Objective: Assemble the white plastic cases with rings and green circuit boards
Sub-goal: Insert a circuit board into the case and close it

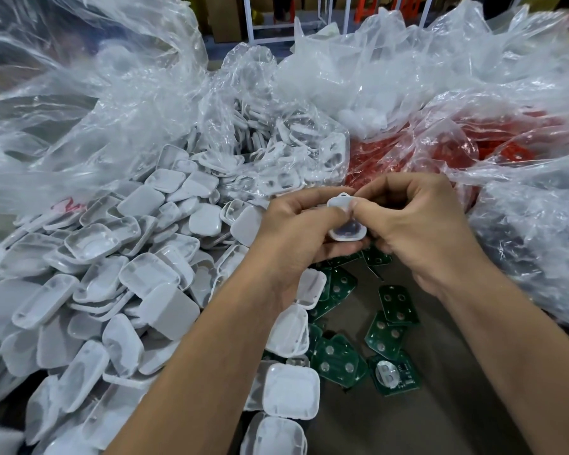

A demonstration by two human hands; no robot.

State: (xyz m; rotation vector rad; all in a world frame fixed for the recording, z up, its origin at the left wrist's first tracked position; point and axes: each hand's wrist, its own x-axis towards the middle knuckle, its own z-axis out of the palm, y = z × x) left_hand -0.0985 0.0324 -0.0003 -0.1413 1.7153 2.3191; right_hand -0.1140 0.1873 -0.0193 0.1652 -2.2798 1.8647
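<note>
A: What's the biggest thing in front of us?

B: The crumpled clear plastic bags [119,93] heaped across the back; one on the right holds red plastic parts [408,152]. Next comes the big heap of white, rounded-square plastic case halves [112,274], spilling from the left toward the middle of the brown table [424,421].

A: And the boards?

B: A scatter of green circuit boards with round silver pads [391,326] lies on the table just below our hands, between our forearms. One of them seems to carry a clear button pad.

A: So where's the piece we're working on?

B: Up in front of us, above the boards: one small white plastic case with a loop at its top [345,221]. Our left hand [296,231] cups it from the left, fingers curled round it and thumb on its face. Our right hand [418,224] pinches its upper edge from the right. Both hands are clamped on it, fingertips almost meeting.

A: Which way does it lie?

B: Its long axis runs away from us, loop end farthest. Something dark shows inside the near end, perhaps a board already seated; we can't be sure, since our fingers cover most of it.

A: And for the next part?

B: The boards lie directly beneath; the right hand looks nearer.
</note>
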